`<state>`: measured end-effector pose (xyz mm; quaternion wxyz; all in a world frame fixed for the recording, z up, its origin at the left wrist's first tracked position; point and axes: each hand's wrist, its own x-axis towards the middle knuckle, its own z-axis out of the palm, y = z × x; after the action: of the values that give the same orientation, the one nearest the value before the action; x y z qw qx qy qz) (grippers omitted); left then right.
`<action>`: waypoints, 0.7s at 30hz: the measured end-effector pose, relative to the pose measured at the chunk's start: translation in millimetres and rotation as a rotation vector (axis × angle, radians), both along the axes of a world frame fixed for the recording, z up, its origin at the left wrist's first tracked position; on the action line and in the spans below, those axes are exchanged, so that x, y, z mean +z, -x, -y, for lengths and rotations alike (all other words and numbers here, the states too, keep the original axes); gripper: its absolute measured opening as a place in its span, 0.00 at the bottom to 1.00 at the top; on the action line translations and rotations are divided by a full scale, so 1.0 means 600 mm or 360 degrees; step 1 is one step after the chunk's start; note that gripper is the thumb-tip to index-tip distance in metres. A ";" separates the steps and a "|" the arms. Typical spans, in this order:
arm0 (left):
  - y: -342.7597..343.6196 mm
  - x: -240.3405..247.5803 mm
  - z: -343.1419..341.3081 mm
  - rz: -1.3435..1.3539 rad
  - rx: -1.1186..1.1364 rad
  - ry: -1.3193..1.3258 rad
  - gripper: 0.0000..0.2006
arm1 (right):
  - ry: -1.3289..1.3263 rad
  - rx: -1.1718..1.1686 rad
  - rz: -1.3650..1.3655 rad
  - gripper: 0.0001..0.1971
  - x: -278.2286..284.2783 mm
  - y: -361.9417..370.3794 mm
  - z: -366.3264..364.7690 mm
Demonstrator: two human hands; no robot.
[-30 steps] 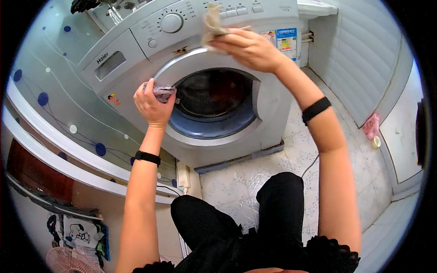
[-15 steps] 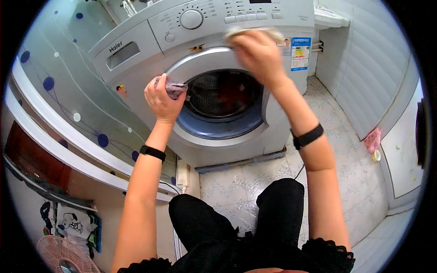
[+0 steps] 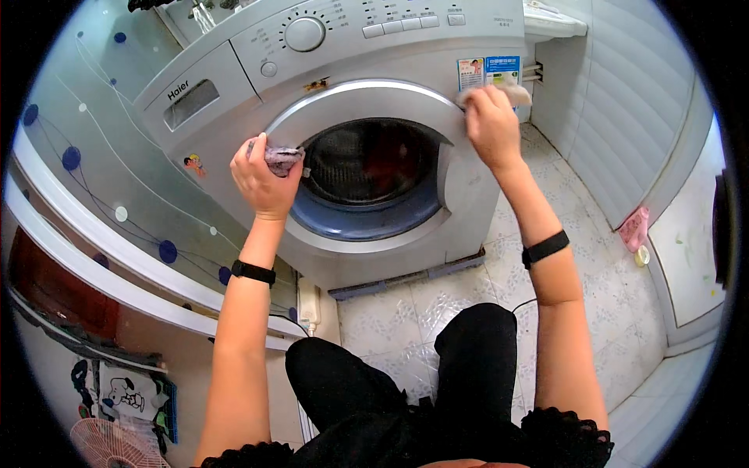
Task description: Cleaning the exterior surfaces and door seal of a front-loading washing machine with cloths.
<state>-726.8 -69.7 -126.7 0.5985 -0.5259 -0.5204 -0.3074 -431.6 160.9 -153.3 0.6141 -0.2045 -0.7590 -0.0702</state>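
A silver front-loading washing machine [image 3: 374,51] stands before me, its round door [image 3: 367,175] closed, with dark glass and something reddish behind or reflected in it. My left hand [image 3: 265,178] grips a bunched greyish-purple cloth [image 3: 282,160] at the left side of the door rim. At the upper right of the door, my right hand [image 3: 493,129] is closed on a pale cream cloth [image 3: 515,95], which lies against the front panel just below two stickers [image 3: 488,72]. The right hand's fingers are slightly blurred.
Frosted glass with blue dots [image 3: 94,117] stands on the left, and a white tiled wall [image 3: 624,101] on the right. A white power strip [image 3: 309,304] is beside the machine's base. A pink fan [image 3: 113,444] is at the lower left, a pink bag [image 3: 635,228] at the right.
My right hand has moved right and down with the cream cloth, from above the door to below the stickers. My left hand keeps its place on the door rim; the view has shifted slightly.
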 end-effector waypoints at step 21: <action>-0.006 -0.005 -0.001 0.0032 0.0018 0.0051 0.37 | 0.0124 -0.0106 -0.0708 0.20 -0.041 -0.028 -0.118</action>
<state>-723.5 -69.2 -129.5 0.5864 -0.5294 -0.5342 -0.3008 -414.7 231.9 -177.7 0.7553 -0.2635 -0.5999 -0.0144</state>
